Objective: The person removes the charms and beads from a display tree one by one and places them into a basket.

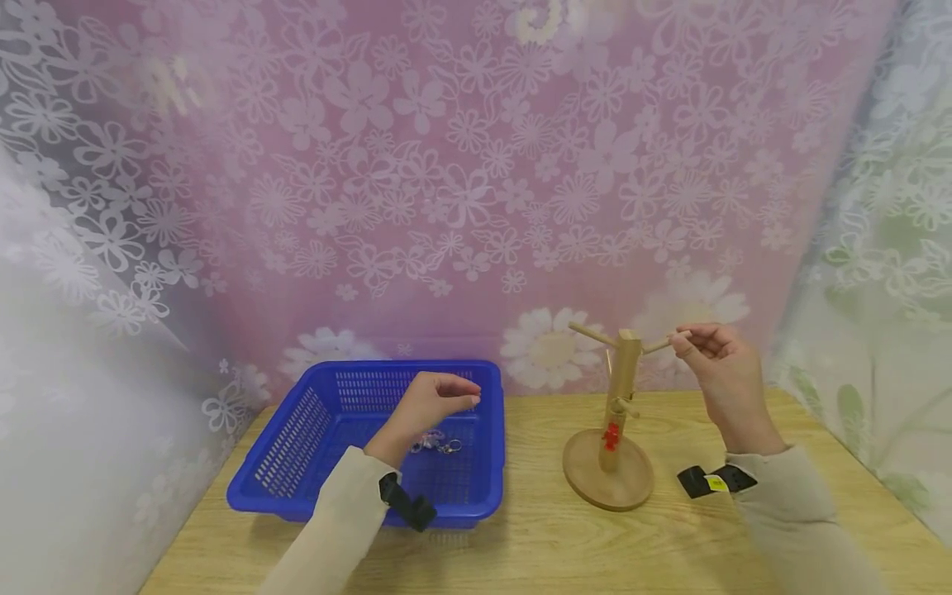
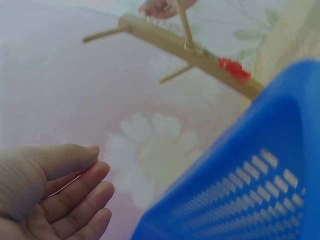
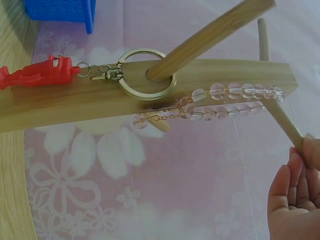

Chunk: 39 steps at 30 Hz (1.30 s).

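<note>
A wooden stand (image 1: pixel 623 372) with several pegs and a round base rises from the table. My right hand (image 1: pixel 721 364) pinches the tip of its right peg (image 3: pixel 287 122) between thumb and fingertips. Over that peg, close to the post, hangs a bracelet of clear pink beads (image 3: pixel 217 91) with a thin gold chain. Lower on the stand, a red figure keychain (image 3: pixel 47 72) hangs by its metal ring (image 3: pixel 145 95) from another peg. My left hand (image 1: pixel 435 405) hovers over the blue basket (image 1: pixel 491 487), holding nothing, fingers loosely bent and thumb close to the index finger.
Inside the basket lie a clear pinkish trinket (image 1: pixel 427 440) and a small key ring (image 1: pixel 450 447). The basket stands left of the stand on the wooden table (image 1: pixel 535 545). A pink flowered curtain (image 1: pixel 461 207) hangs behind, with pale curtains at both sides.
</note>
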Tool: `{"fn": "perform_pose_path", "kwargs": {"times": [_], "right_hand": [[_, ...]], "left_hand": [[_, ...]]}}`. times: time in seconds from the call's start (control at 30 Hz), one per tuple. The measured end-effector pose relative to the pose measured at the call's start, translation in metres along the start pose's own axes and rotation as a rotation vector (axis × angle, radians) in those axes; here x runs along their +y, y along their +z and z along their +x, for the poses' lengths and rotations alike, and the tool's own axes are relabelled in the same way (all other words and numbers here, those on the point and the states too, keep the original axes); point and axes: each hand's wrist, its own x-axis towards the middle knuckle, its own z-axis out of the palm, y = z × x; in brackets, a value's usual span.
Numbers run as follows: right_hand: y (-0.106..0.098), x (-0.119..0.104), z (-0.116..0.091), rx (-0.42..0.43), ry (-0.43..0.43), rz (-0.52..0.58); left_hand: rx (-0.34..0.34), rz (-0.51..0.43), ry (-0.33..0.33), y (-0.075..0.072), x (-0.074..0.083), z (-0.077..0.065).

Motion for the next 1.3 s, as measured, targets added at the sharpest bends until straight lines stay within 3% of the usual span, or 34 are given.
{"fn": "perform_pose_path", "kwargs": {"times": [0.3,0.47,0.63,1.0,1.3], "right_hand": [[0.003,0.0,-0.003,0.007,-0.003,-0.01],[0.003,0.002,-0.004,0.011,0.017,-0.03],[0.005,0.001,-0.007,0.007,0.041,-0.03],[0.01,0.001,-0.009,0.029,0.028,0.072],[0.013,0.003,-0.007,0.034,0.038,0.057]], "left_hand": [[-0.075,-0.045,0.05,0.027,0.013,-0.004],[-0.081,-0.084,0.093,0.046,0.016,-0.006],[-0.101,-0.077,0.095,0.066,0.026,-0.014],[-0.014,-0.166,0.095,0.116,0.043,-0.018],[0.07,-0.246,0.095,0.15,0.047,-0.026]]}}
